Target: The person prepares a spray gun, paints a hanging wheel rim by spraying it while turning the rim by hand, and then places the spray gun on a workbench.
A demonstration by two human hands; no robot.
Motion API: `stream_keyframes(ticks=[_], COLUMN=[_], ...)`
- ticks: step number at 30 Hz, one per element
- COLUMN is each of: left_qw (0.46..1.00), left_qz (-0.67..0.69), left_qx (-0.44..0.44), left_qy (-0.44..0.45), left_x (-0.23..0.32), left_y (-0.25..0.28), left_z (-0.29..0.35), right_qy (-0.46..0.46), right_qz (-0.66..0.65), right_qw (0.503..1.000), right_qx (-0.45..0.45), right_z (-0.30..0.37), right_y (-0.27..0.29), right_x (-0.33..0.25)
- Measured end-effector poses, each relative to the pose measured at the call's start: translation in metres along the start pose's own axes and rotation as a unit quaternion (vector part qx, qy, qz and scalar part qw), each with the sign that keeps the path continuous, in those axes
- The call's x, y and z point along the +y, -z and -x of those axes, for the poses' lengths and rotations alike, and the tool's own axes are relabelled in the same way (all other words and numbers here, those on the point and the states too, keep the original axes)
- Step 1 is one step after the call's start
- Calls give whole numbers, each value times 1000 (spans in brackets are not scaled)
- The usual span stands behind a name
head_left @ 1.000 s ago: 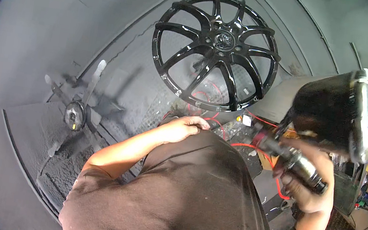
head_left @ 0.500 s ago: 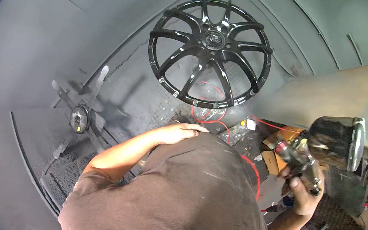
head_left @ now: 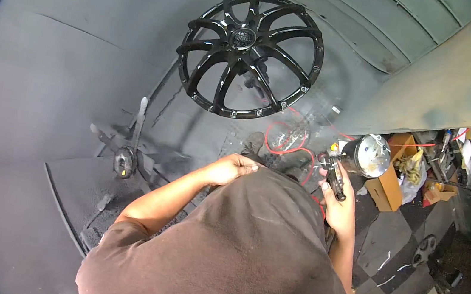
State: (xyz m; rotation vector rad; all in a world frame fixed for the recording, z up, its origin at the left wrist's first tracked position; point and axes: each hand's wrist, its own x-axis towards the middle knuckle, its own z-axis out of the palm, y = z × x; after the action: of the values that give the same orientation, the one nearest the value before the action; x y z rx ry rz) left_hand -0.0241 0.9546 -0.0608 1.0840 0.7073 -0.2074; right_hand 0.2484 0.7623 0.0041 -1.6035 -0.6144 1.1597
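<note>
**Spray gun in the right hand, black wheel at twelve o'clock**

Taking the view as a dial, the right hand [head_left: 340, 205] is between three and four o'clock, its fingers wrapped around the handle of a spray gun [head_left: 336, 182]. The gun's paint-smeared cup [head_left: 374, 156] sits at three, its pale lid facing up toward the camera; holding it roughly level like this probably keeps whatever is inside from spilling.

The left hand [head_left: 231, 170], just below the dial's centre, lies against the front of the brown shirt [head_left: 234, 243], fingers close together. It may simply be resting, or keeping the cloth back; I cannot tell whether it pinches any fabric.

The glossy black wheel [head_left: 243, 38] stands at twelve, well apart from both hands. A dark support [head_left: 257, 77] shows between its spokes and likely holds it raised, leaving its face open to reach.

Near the centre, toward two, a red hose [head_left: 292, 151] loops across the floor. Its slack presumably allows free movement, though its join to the gun is hidden. A spoked stand [head_left: 124, 163] is between eight and nine.
</note>
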Motion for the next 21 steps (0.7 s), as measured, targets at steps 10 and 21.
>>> stream_keyframes(ticks=[10, 21], left_qw=[980, 979], left_qz=[-116, -147], left_qx=[123, 141], left_qy=[-105, -30], left_x=[13, 2], left_y=[-43, -31], left_z=[-75, -105], right_qy=[74, 46], right_qz=[50, 104], right_qw=[991, 975], right_qx=[-99, -190], right_z=[12, 20], right_y=[15, 18], right_x=[21, 4])
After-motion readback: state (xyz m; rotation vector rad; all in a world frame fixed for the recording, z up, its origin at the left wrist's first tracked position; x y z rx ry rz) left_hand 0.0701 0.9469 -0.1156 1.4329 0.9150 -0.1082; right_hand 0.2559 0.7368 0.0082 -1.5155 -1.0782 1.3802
